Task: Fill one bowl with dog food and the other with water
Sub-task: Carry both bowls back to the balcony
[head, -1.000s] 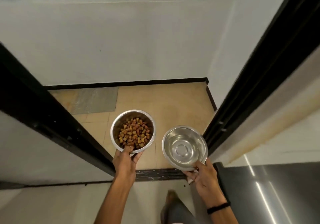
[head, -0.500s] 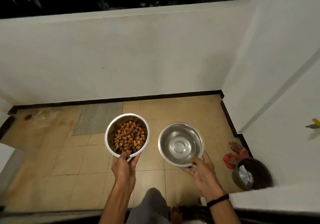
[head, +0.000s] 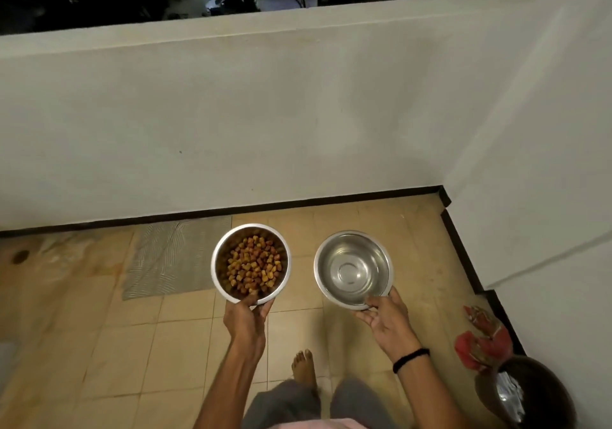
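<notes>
tiled floor [head: 132, 346] | mat [head: 172, 259] by wall [head: 265, 114] | kibble bowl [head: 219, 269], steel bowl [head: 352, 268] held above

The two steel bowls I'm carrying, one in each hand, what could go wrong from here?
1. The left hand grips the kibble bowl only at its near rim; a tilt could scatter kibble on the tiles.
2. The right hand holds the second bowl by one edge too, so it might tip or slip; whether it holds water is unclear.
3. The grey mat lies ahead; a bare foot could catch its edge.
</notes>
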